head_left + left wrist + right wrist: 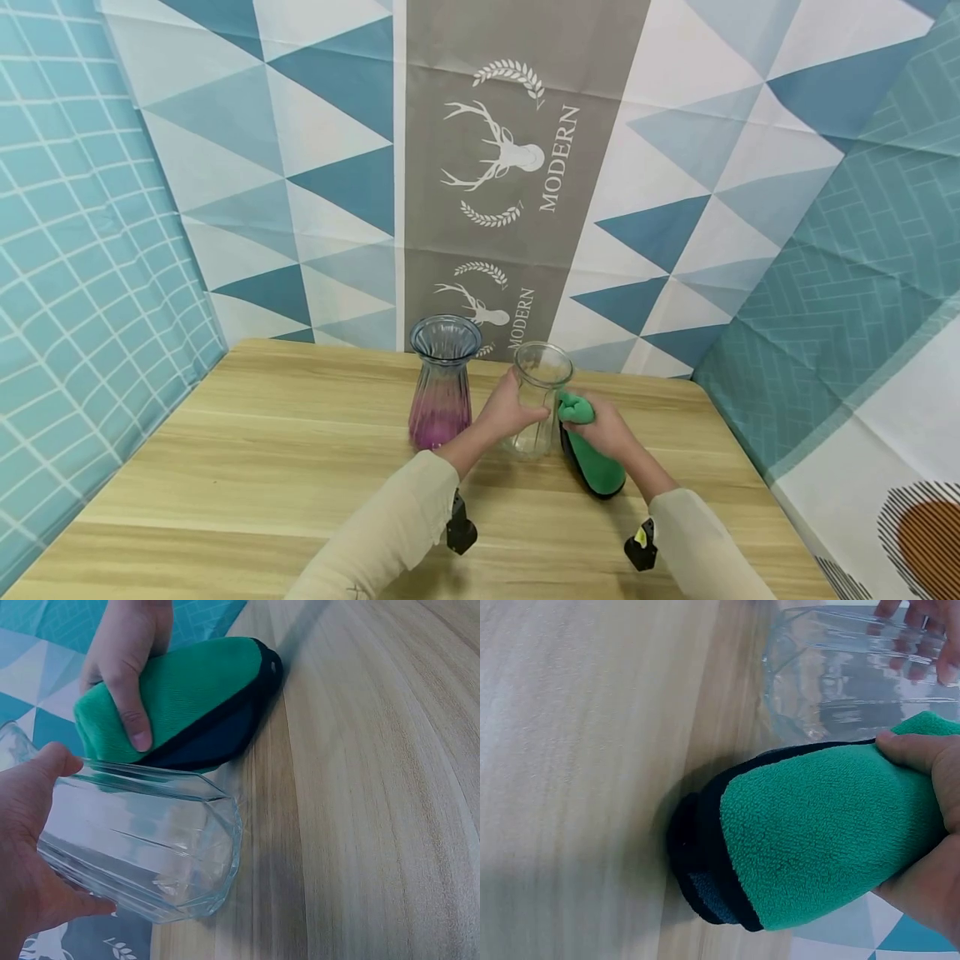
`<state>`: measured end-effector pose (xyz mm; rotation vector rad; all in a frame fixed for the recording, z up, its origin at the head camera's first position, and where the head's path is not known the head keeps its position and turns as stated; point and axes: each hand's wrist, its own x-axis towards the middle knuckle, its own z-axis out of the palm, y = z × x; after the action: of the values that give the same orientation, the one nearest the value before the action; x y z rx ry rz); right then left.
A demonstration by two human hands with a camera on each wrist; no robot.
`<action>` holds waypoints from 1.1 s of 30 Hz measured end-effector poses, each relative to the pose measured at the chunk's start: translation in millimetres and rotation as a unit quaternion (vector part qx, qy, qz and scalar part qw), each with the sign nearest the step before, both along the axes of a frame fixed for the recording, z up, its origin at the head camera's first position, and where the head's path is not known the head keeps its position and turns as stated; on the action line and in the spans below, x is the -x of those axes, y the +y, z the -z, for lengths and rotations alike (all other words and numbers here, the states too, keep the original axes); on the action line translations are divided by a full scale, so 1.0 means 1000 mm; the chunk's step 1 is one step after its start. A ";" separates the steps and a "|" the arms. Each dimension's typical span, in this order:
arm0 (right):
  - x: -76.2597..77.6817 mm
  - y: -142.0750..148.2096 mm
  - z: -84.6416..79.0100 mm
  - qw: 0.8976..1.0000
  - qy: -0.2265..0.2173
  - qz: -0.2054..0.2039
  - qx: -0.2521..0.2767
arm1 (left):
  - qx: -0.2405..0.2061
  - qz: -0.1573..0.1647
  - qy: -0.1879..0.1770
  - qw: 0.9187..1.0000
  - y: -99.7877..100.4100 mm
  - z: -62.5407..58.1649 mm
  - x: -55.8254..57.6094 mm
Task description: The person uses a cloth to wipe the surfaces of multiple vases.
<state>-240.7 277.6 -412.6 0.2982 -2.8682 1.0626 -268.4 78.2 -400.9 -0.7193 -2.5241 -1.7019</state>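
Note:
A clear glass vase (534,433) with a flared rim and ribbed sides stands upright near the back of the table. My left hand (507,410) grips it around the upper body, thumb on one side and fingers on the other. Right beside it, my right hand (602,427) holds a folded green cloth (817,832) with dark edging and a dark blue underside. The cloth hangs down along the vase's right side, its lower end close to the tabletop. In the left wrist view the cloth (195,697) partly overlaps the far side of the glass.
To the left of the clear vase stands a second ribbed vase (441,400), blue-grey at the rim and purple at the base. The wooden table (262,467) ends at a patterned wall covering (337,167). Black wrist cameras hang below both forearms.

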 end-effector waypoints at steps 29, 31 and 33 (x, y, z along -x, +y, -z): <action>-0.009 -0.011 -0.012 0.996 0.056 0.048 0.041 | 0.020 -0.016 -0.001 1.000 0.000 0.002 0.002; -0.008 -0.011 -0.009 0.996 0.058 0.047 0.044 | 0.026 -0.019 -0.002 0.999 0.000 0.002 0.002; -0.007 -0.011 -0.005 0.996 0.055 0.044 0.046 | 0.031 -0.022 -0.004 0.999 0.000 0.002 0.002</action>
<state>-233.9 266.5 -407.4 0.2151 -2.6997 1.1201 -270.1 77.9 -402.8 -0.6555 -2.5884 -1.6225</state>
